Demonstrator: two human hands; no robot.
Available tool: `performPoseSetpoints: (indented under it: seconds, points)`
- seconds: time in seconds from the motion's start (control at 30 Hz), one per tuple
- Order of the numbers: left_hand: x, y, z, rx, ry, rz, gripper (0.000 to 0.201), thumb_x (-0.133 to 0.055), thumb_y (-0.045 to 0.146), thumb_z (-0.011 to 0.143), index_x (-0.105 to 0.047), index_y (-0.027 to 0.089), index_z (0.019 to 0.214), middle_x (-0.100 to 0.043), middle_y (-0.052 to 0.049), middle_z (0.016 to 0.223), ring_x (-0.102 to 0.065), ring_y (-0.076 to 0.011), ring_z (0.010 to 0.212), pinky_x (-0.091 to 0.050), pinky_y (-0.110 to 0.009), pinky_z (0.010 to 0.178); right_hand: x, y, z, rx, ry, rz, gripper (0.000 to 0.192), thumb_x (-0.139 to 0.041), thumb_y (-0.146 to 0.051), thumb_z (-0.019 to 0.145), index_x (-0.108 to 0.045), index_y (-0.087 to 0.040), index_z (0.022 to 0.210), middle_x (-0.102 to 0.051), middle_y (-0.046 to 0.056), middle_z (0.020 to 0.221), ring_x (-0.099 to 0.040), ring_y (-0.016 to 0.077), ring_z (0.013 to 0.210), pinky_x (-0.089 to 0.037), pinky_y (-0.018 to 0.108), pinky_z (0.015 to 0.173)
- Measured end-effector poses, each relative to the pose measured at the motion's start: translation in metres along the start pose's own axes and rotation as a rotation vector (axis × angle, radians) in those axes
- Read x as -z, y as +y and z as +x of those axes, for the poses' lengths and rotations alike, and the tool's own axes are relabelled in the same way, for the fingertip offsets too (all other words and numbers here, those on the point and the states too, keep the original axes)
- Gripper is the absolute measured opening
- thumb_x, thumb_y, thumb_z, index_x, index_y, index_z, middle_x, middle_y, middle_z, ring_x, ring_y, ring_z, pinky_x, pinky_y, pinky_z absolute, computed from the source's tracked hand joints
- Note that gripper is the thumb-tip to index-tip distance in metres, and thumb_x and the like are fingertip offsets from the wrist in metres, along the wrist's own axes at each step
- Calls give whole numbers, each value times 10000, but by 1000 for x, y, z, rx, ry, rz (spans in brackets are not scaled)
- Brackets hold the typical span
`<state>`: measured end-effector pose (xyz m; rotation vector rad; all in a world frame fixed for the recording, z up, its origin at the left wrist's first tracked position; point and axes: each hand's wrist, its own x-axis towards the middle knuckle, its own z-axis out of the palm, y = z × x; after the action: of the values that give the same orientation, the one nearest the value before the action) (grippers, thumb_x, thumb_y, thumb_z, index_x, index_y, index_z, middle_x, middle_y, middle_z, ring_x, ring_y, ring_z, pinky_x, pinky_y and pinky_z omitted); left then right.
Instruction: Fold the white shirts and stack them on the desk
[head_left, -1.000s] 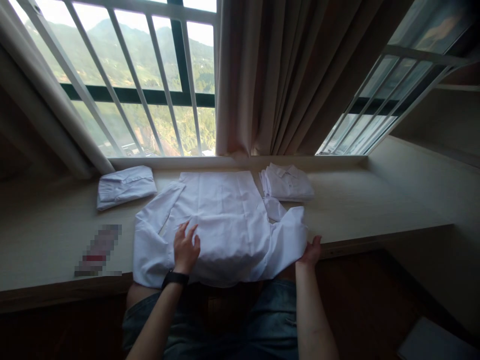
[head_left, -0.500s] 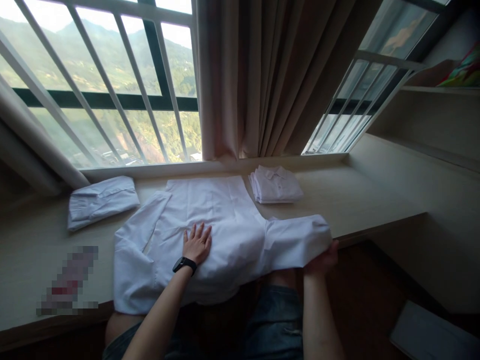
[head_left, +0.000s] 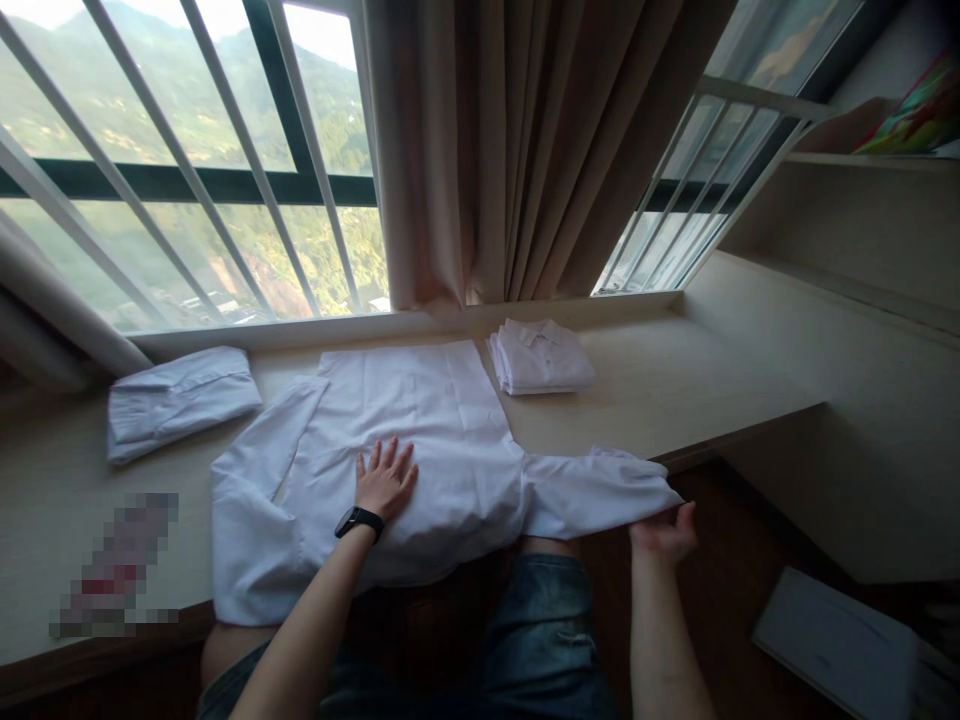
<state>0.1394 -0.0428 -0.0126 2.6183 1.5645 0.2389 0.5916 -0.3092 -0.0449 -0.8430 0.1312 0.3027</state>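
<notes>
A white shirt [head_left: 450,460] lies spread over the wooden counter, its lower edge hanging past the front over my thighs. My left hand [head_left: 385,480], with a black band on the wrist, rests flat on the middle of the shirt, fingers spread. At the right, my right hand [head_left: 664,535] grips the end of the shirt's right sleeve beyond the counter edge; the fingertips are partly hidden by the cloth. The other sleeve [head_left: 255,500] is bent back on the left. Behind the shirt sits a stack of folded white shirts [head_left: 541,358].
A folded white garment [head_left: 184,400] lies at the left of the counter [head_left: 712,370]. In front of it is a blurred-out item [head_left: 112,570]. Curtains [head_left: 480,150] and a barred window stand behind. A grey flat box [head_left: 836,640] is on the floor at right.
My right hand has moved outward and slightly down with the sleeve end, so the sleeve is drawn out longer and narrower. My left hand stays flat on the shirt. The view has shifted slightly.
</notes>
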Motion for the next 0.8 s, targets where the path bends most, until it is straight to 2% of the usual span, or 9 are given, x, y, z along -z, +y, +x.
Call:
performPoseSetpoints:
  seconds: [0.17, 0.27, 0.37, 0.43, 0.5, 0.57, 0.63, 0.73, 0.8]
  points:
    - [2, 2, 0, 13, -3, 30, 577, -317, 548, 980, -379, 369, 1524, -290, -8, 1629, -175, -341, 1514, -84, -618, 1191, 12, -11, 24, 99, 14, 35, 299, -603, -441, 795, -631, -174, 928, -697, 56, 1007, -671, 246, 1029, -523, 441, 1002]
    - [3, 2, 0, 22, -10, 25, 575, -322, 544, 979, -377, 371, 1525, -287, -7, 1630, -173, -338, 1516, -95, -618, 1191, 10, -16, 27, 82, 40, -32, 278, -584, -378, 785, -651, -163, 947, -701, 63, 1011, -669, 262, 1041, -531, 465, 995]
    - [3, 3, 0, 21, -10, 24, 572, -327, 539, 979, -379, 371, 1524, -290, -10, 1628, -175, -339, 1515, -102, -621, 1189, -3, -33, 25, 162, 52, -48, 247, -593, -306, 755, -669, -155, 935, -702, 74, 1045, -647, 274, 1101, -516, 456, 1031]
    - [3, 3, 0, 19, -6, 29, 573, -326, 539, 980, -378, 369, 1524, -294, -14, 1627, -179, -339, 1514, -102, -622, 1187, -18, -51, 20, 295, -37, 4, 246, -598, -258, 741, -678, -165, 954, -694, 72, 1113, -621, 265, 1162, -497, 427, 1069]
    - [2, 2, 1, 15, 0, 35, 573, -322, 541, 980, -380, 367, 1523, -297, -16, 1626, -184, -339, 1513, -102, -622, 1186, -37, -70, 15, 360, -153, 79, 296, -584, -194, 728, -682, -184, 1008, -677, 50, 1185, -606, 238, 1193, -484, 403, 1092]
    - [1, 1, 1, 10, 5, 37, 572, -318, 544, 980, -385, 367, 1520, -299, -16, 1625, -186, -340, 1512, -103, -622, 1185, -57, -86, 9, 315, -226, 122, 380, -566, -127, 705, -680, -192, 1061, -662, 30, 1223, -610, 211, 1186, -481, 387, 1095]
    - [1, 1, 1, 4, 8, 35, 572, -314, 546, 981, -387, 367, 1519, -300, -18, 1625, -189, -342, 1511, -104, -624, 1182, -74, -94, 4, 206, -256, 110, 403, -569, -94, 690, -682, -185, 1066, -662, 30, 1215, -619, 203, 1165, -493, 391, 1075]
    - [1, 1, 0, -3, 10, 34, 574, -311, 546, 981, -384, 364, 1521, -300, -23, 1625, -192, -345, 1509, -101, -628, 1181, -96, -101, 4, 63, -305, 84, 298, -618, -152, 729, -687, -190, 1017, -666, 42, 1179, -630, 226, 1137, -528, 438, 1016]
    - [1, 1, 0, -6, 12, 34, 577, -309, 548, 981, -384, 360, 1522, -300, -25, 1624, -192, -348, 1508, -97, -628, 1181, -107, -104, 7, 34, -336, 87, 209, -651, -245, 778, -684, -185, 975, -667, 59, 1152, -640, 241, 1114, -547, 453, 981]
